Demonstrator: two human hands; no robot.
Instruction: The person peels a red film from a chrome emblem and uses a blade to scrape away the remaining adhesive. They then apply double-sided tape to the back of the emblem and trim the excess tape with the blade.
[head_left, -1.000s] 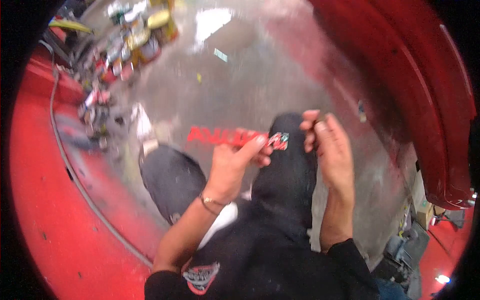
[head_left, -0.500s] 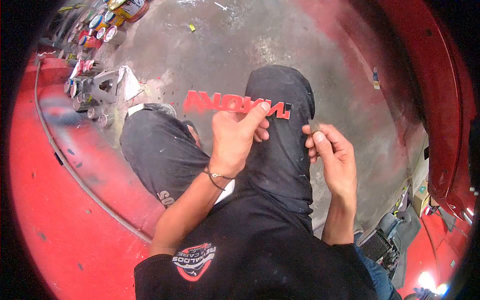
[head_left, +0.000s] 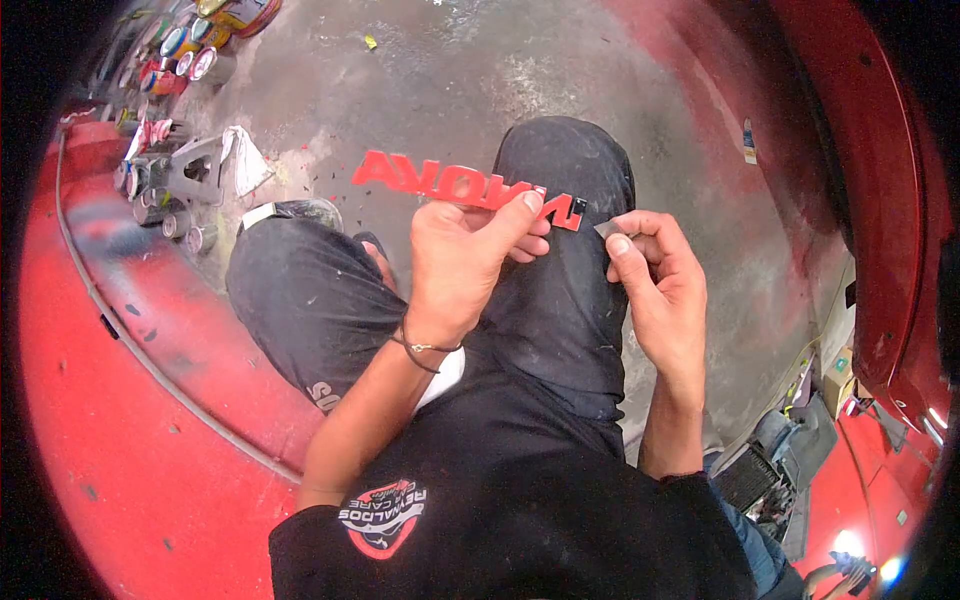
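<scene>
I see the left hand [head_left: 465, 245] near the middle of my view, its thumb and fingers pinched on a strip of red letters [head_left: 430, 177]. The strip sits at 12 o'clock, and its right end is over a black knee [head_left: 565, 165]. The right hand [head_left: 657, 285] is at 3 o'clock. Its thumb and finger are pressed together on a small flat piece [head_left: 606, 229], just beside the strip's right end but not touching it. I see paint cans [head_left: 210, 65] and a white rag [head_left: 243, 163] at 10 o'clock, and a big red panel [head_left: 150, 420] at 8 o'clock.
</scene>
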